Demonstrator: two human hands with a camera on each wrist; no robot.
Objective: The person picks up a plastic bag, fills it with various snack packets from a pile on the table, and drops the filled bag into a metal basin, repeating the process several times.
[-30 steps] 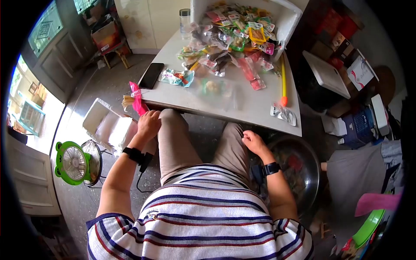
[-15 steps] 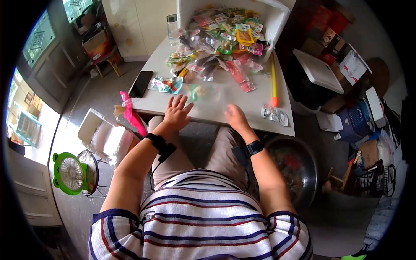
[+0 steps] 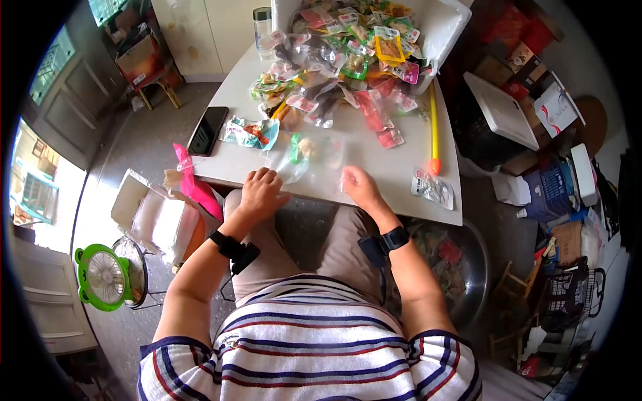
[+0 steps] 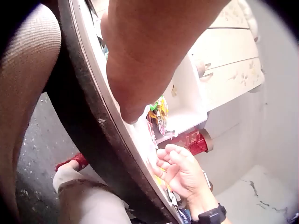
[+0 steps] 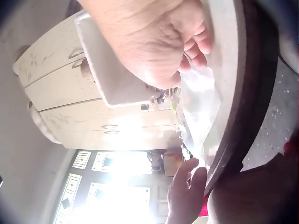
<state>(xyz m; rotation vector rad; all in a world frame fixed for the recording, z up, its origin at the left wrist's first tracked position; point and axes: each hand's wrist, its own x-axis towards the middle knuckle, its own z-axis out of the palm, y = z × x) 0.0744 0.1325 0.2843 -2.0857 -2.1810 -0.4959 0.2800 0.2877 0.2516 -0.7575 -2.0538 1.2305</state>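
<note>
In the head view, a clear plastic bag (image 3: 321,172) lies at the table's near edge, a small green-and-pale packet (image 3: 303,148) in or under it; I cannot tell which. My left hand (image 3: 259,195), palm down, has its fingertips on the bag's left edge. At the opposite edge, my right hand (image 3: 363,189) pinches the film. The right wrist view shows the bag (image 5: 198,105) stretched between the right hand (image 5: 159,39) and the thumb and finger of the left hand (image 5: 186,193). Part of the left fingertips is hidden in the left wrist view.
A white foam box (image 3: 447,30) spills a pile of small packets (image 3: 328,57) over the table (image 3: 394,167). Around the bag are a phone (image 3: 208,131), a blue-white packet (image 3: 249,133), a silver packet (image 3: 432,188) and a yellow stick (image 3: 434,127). A metal basin (image 3: 478,267) stands at lower right.
Both hands have come up from the thighs to the table's near edge. They have taken hold of the clear bag at either side, and it has shifted slightly toward the body.
</note>
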